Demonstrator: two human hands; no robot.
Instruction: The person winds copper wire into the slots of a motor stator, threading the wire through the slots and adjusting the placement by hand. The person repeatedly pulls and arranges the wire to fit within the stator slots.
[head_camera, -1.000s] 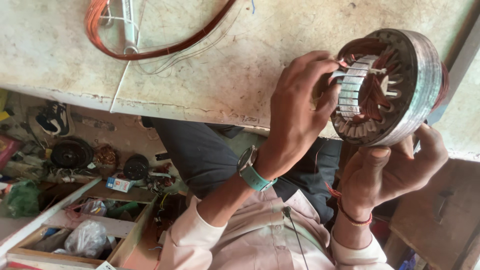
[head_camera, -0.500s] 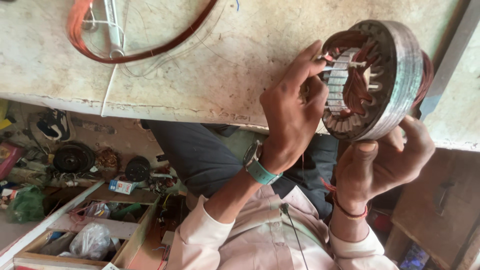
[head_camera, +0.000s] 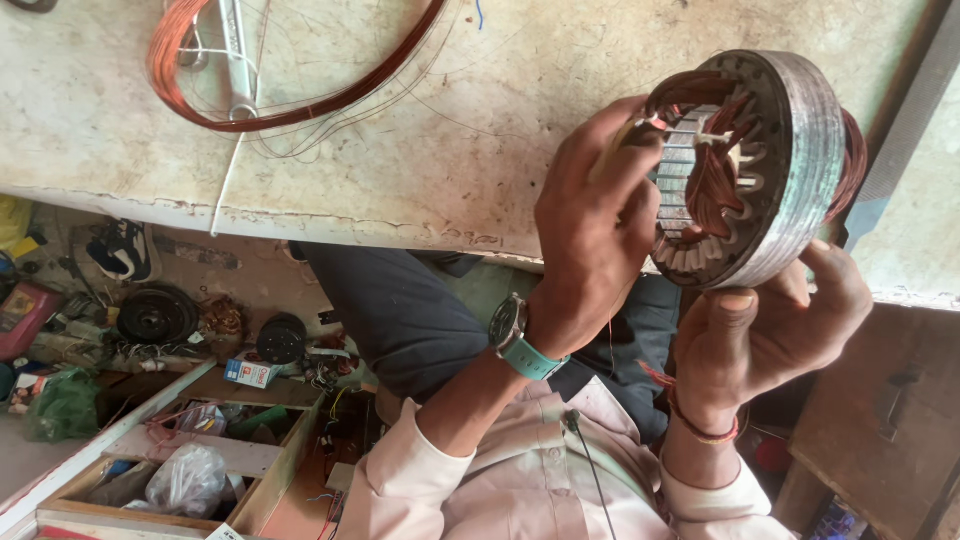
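At the near edge of a worn, pale workbench (head_camera: 420, 150), the head view shows a person holding a round motor stator (head_camera: 760, 165) up on edge, its grey laminated steel ring facing outward and its slotted bore turned toward the person's left. The right hand (head_camera: 765, 335) cups the stator from below, thumb pressed flat against the lower rim and the fingers wrapped around the far side, so the hand is closed on the ring. The left hand (head_camera: 590, 230) comes in from the side with its fingers curled and drawn together at the mouth of the bore, the fingertips (head_camera: 640, 125) pinching at the reddish copper winding (head_camera: 715, 175) and a small pale strip near the top slots; exactly what sits between the tips cannot be made out. A teal-strapped wristwatch (head_camera: 520, 340) sits on the left wrist, and a thin red thread band (head_camera: 700, 425) circles the right wrist. More copper winding bulges out behind the stator's far face. Farther back on the workbench, well apart from the hands, lies a large loose loop of copper wire (head_camera: 290, 95) with a white rod (head_camera: 235, 60) across it. Below the bench edge, the floor holds a wooden tray (head_camera: 160, 460) with a clear plastic bag (head_camera: 185, 480), and dark round motor parts (head_camera: 155, 315) lie near it.
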